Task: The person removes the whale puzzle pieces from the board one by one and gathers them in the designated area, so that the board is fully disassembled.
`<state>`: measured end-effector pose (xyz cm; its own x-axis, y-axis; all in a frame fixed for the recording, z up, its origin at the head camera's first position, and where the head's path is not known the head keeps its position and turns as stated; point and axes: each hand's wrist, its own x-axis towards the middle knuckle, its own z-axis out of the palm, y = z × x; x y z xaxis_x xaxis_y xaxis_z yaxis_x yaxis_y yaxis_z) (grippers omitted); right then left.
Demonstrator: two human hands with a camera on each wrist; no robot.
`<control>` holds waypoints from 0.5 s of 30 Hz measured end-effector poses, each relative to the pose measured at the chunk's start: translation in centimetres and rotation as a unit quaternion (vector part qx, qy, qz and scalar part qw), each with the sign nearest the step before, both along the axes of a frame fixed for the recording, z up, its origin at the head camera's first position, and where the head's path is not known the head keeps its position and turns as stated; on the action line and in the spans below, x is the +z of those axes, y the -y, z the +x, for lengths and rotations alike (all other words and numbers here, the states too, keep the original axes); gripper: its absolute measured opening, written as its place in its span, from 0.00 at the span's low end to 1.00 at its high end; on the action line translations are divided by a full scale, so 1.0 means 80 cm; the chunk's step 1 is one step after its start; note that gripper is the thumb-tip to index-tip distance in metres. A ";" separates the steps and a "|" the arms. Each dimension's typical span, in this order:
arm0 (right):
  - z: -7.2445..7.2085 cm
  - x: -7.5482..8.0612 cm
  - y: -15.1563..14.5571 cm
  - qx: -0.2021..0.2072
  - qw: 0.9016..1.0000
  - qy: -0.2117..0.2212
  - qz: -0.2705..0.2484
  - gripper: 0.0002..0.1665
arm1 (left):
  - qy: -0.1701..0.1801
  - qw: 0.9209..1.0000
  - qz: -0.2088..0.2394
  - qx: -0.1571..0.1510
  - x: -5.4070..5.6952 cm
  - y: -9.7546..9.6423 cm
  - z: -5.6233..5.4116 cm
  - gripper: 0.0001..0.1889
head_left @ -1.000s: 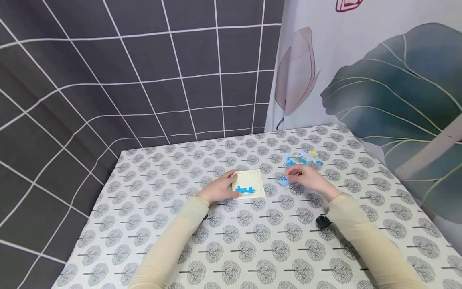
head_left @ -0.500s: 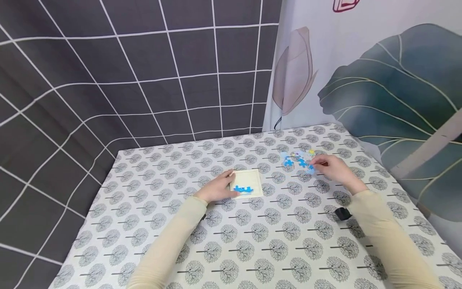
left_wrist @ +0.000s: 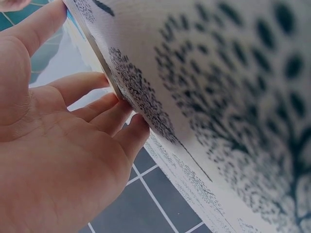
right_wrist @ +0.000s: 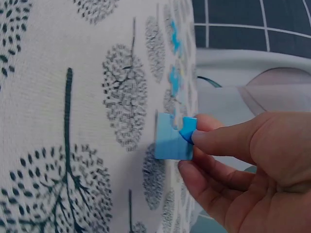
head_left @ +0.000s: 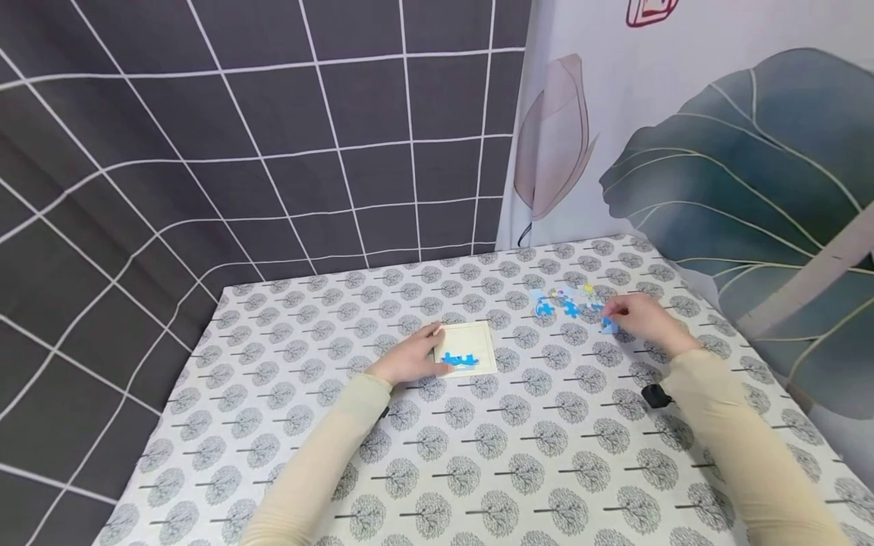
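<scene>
A square, cream-coloured puzzle tray lies on the table, with joined blue puzzle pieces along its near side. My left hand rests at the tray's left side, thumb toward the near corner and fingers at the far one. In the left wrist view, its fairly straight fingertips touch the tray's thin edge. Between thumb and fingers, my right hand pinches a light-blue puzzle piece with a darker blue corner. That piece is close over the cloth, right of the loose pieces.
Several loose puzzle pieces, blue with some yellow, lie at the back right. A tree-print cloth covers the table. Behind it hang a dark grid curtain and a pale curtain with leaf shapes.
My right hand has moved right, away from the tray, carrying the light-blue puzzle piece to the right end of the loose pieces. The left hand and the tray have stayed put.
</scene>
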<state>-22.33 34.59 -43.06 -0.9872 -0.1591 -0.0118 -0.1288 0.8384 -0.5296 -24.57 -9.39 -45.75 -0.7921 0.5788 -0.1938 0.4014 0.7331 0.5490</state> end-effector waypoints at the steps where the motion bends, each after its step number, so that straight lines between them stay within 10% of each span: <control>1: -0.002 -0.003 0.000 -0.003 1.000 0.000 0.004 0.08 | 0.000 1.000 -0.001 -0.001 -0.001 0.000 0.000 0.47; 15: -0.012 -0.026 0.003 -0.053 0.998 0.032 -0.030 0.10 | -0.003 1.000 -0.005 0.000 0.001 -0.001 0.001 0.46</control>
